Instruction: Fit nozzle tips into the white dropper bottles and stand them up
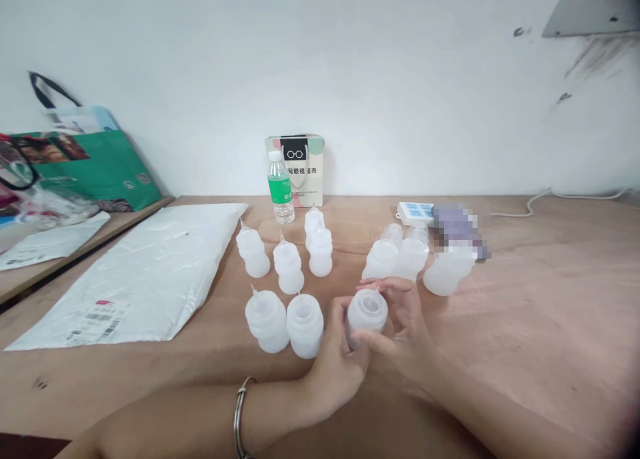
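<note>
Both my hands hold one small translucent white squeeze bottle (367, 312) with an open mouth, just above the wooden table (525, 326). My left hand (336, 362), with a metal bracelet at the wrist, grips its left side. My right hand (400, 326) wraps its right side and top. Left of it stand several capped squeeze bottles with nozzle tips (283, 292). Behind my hands stand several uncapped bottles (405, 256) of the same kind.
A white plastic mailer bag (145, 272) lies at the left. A green-labelled water bottle (281, 187) and a small printed box (305, 169) stand by the wall. A white power strip (415, 212) and cable lie at back right. Green shopping bags (90, 162) sit far left.
</note>
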A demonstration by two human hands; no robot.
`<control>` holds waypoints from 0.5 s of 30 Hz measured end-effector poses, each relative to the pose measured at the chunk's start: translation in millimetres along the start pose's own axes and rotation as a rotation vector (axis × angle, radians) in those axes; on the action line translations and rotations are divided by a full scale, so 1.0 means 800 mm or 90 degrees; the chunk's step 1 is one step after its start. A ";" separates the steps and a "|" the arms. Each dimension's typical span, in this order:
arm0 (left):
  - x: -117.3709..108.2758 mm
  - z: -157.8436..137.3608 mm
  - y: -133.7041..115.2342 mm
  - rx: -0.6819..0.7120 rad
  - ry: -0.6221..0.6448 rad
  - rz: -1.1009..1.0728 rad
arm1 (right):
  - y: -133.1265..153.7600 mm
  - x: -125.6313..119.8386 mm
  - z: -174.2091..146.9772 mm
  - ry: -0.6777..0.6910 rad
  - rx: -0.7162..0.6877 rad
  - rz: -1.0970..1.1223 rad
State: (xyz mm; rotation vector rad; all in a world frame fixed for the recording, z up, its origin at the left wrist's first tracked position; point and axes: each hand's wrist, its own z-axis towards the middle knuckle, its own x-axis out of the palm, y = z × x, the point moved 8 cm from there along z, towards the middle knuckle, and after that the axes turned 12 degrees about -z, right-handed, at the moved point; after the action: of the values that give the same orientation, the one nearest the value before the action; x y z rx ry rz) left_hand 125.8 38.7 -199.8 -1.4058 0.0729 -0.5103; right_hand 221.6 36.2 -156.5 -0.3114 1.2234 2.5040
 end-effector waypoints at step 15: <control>-0.024 0.009 -0.001 0.002 -0.098 0.088 | -0.049 -0.106 0.184 0.311 0.113 -0.597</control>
State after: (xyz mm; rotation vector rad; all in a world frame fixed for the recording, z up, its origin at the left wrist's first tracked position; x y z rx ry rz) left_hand 110.8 52.3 -202.5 -1.4220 0.0451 -0.2873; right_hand 307.3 158.7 -66.8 -1.1814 1.0753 1.5344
